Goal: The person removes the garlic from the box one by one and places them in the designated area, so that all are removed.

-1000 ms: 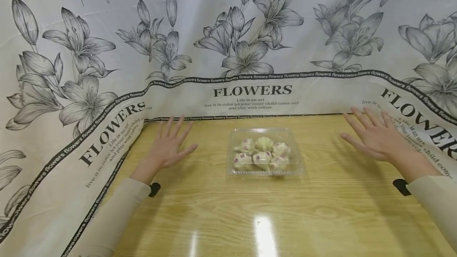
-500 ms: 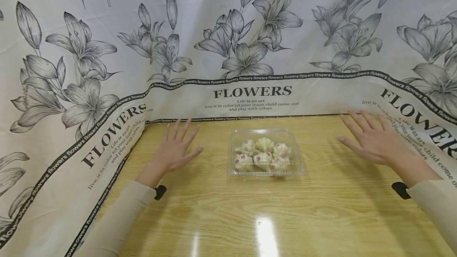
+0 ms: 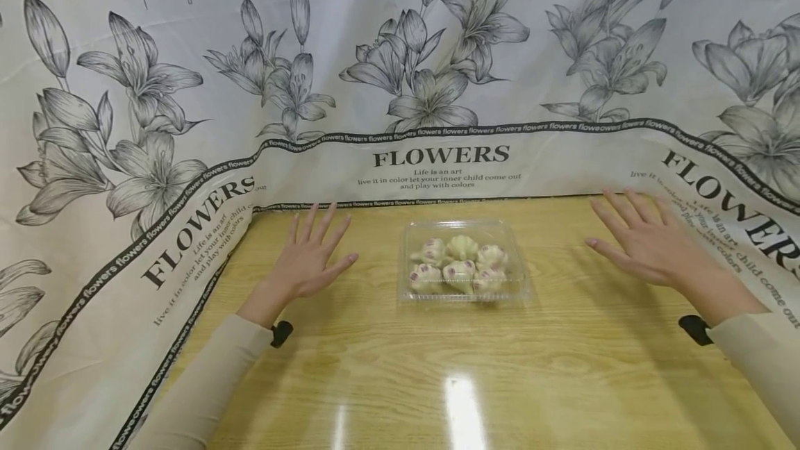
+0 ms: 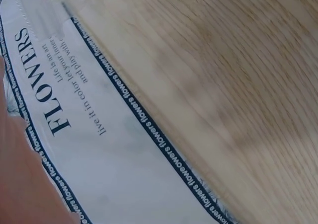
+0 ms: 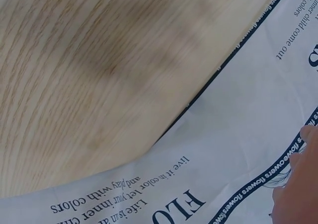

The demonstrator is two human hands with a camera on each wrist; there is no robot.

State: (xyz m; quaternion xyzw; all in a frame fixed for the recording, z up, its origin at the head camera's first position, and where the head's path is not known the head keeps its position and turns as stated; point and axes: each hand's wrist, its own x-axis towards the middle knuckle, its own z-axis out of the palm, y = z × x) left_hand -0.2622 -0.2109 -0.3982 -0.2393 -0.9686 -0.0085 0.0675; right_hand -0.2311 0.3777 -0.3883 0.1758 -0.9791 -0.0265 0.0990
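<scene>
A clear plastic box (image 3: 518, 292) with its lid down stands on the table in the head view, and several pale garlic bulbs (image 3: 462, 247) with purple marks lie inside it. To its left my left hand (image 3: 305, 266) hovers with fingers spread, palm down and holding nothing. On the other side, apart from the box, my right hand (image 3: 646, 248) is held the same way, its fingers straight. Each wrist view catches only part of its hand at the edge: the left hand (image 4: 30, 179) at lower left, the right hand (image 5: 298, 184) at lower right.
Wood-grain table (image 3: 375, 367) lies under both hands. A white cloth (image 3: 537, 165) printed with flowers and lettering hangs along the back and both sides. Dark bands or mounts show at the left wrist (image 3: 282, 334) and right wrist (image 3: 695, 330).
My left hand has shifted a little to the right, towards the box. My right hand has drifted slightly left. The box and garlic bulbs have stayed in place.
</scene>
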